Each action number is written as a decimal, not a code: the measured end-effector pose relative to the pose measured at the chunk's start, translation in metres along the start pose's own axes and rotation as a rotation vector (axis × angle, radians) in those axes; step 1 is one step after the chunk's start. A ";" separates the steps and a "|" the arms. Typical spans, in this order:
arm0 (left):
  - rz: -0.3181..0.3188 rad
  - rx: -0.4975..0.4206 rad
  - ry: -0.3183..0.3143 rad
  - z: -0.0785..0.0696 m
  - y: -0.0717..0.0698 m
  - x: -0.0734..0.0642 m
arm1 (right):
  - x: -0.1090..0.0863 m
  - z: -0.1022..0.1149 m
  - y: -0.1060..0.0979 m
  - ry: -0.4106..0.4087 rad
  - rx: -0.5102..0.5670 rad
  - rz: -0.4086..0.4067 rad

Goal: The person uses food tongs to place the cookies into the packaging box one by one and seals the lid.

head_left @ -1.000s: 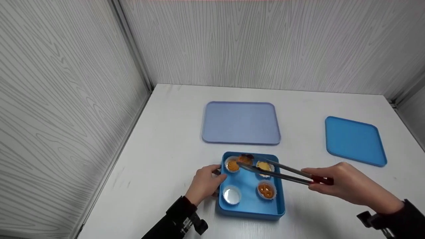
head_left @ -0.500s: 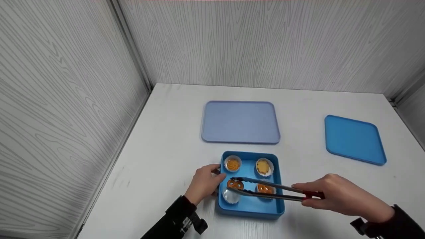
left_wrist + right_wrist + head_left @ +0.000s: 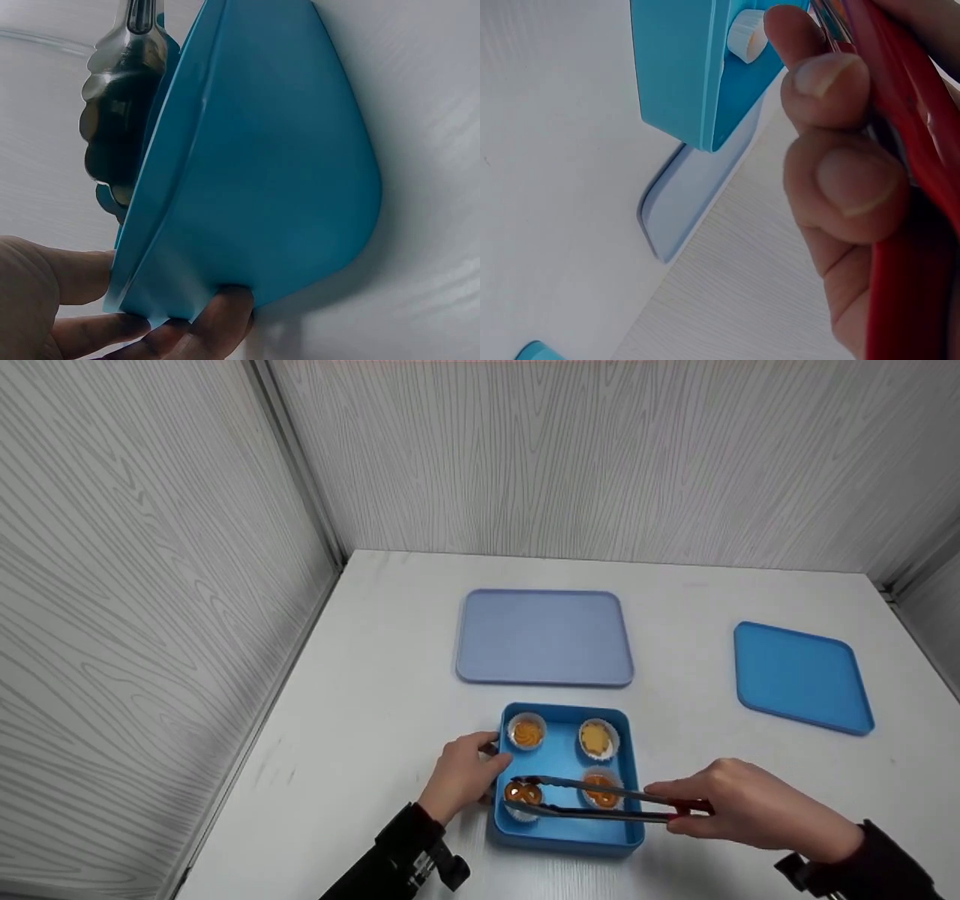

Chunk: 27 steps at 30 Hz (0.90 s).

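Observation:
My right hand (image 3: 757,806) holds tongs (image 3: 611,814) by their red handles (image 3: 911,105). The tongs' tips lie on either side of a small brown pretzel (image 3: 523,793) at the front-left white paper cup (image 3: 523,817), inside a blue box (image 3: 566,846). Whether the tips still squeeze the pretzel cannot be seen. My left hand (image 3: 459,774) steadies the box at its left wall, thumb at the rim and fingers against the outside in the left wrist view. Other cups hold an orange swirled piece (image 3: 527,733), a yellow cookie (image 3: 596,739) and another pretzel (image 3: 602,797), partly behind the tongs.
Behind the box lies a pale lavender tray (image 3: 545,637) on the white table (image 3: 360,720). A flat blue tray or lid (image 3: 802,679) is at the right. Grey wood-grain panels (image 3: 600,457) wall in the back and sides.
My right hand has brought the tongs with the pretzel from the back of the box forward and left, to the front-left cup. My left hand and the box have stayed put.

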<state>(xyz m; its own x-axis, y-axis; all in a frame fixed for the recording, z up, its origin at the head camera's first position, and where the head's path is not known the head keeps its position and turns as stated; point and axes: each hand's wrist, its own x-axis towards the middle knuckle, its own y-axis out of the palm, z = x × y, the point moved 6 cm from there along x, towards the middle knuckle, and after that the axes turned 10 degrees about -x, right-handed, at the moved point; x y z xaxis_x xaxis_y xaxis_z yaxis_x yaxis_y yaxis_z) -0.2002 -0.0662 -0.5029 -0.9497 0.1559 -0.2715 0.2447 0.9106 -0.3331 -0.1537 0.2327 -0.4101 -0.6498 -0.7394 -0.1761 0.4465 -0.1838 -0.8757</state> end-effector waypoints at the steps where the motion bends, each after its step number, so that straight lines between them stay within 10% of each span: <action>1: 0.002 -0.007 -0.003 0.000 0.000 0.000 | 0.000 0.000 0.000 -0.004 -0.005 -0.001; 27: 0.005 -0.035 -0.009 0.000 0.001 -0.002 | 0.000 -0.005 0.004 0.039 -0.013 0.022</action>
<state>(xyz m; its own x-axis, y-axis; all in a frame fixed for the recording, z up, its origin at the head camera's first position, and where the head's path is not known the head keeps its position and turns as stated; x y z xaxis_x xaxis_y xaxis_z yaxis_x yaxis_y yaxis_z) -0.1982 -0.0652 -0.5026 -0.9467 0.1567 -0.2814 0.2419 0.9229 -0.2997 -0.1550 0.2355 -0.4164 -0.6633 -0.7174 -0.2129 0.4536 -0.1591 -0.8769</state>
